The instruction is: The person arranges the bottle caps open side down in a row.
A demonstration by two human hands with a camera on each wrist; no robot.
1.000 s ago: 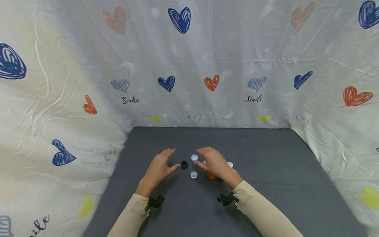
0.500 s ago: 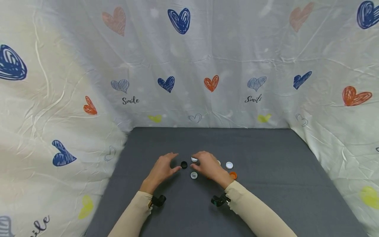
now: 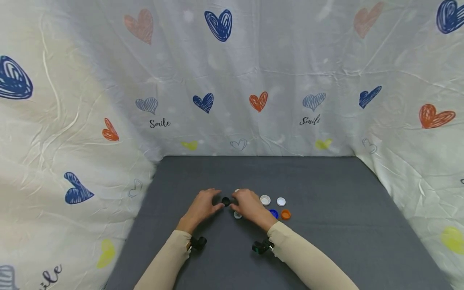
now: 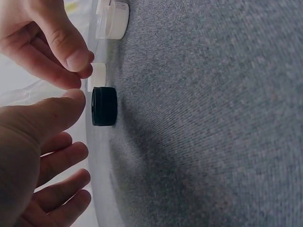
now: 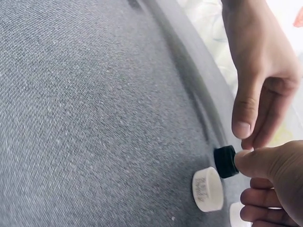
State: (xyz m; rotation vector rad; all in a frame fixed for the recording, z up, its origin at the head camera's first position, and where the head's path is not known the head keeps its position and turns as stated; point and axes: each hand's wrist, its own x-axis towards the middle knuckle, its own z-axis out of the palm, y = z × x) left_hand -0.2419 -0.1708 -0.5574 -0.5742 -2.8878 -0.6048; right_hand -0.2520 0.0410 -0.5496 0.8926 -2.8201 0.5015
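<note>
A black bottle cap (image 3: 226, 201) lies on the grey cloth between the two hands. My left hand (image 3: 202, 204) is just left of it, fingers relaxed and thumb apart from them. From the right, my right hand (image 3: 250, 204) reaches in with its fingertips near the cap and nothing gripped. In the right wrist view the right thumb (image 5: 258, 163) overlaps the black cap's edge. A white cap (image 3: 237, 215) with printing on its side sits in front of the right hand's thumb. Behind that hand another white cap (image 3: 237, 190) is mostly hidden.
Right of the right hand lie a larger white cap (image 3: 265, 200), a smaller white one (image 3: 281, 201), a blue cap (image 3: 274, 214) and an orange cap (image 3: 286, 214). A curtain (image 3: 232, 80) printed with hearts hangs behind the grey table (image 3: 311, 181).
My right hand has moved left toward the black cap, uncovering the caps on the right. The left hand has shifted slightly right. The black cap has stayed in place.
</note>
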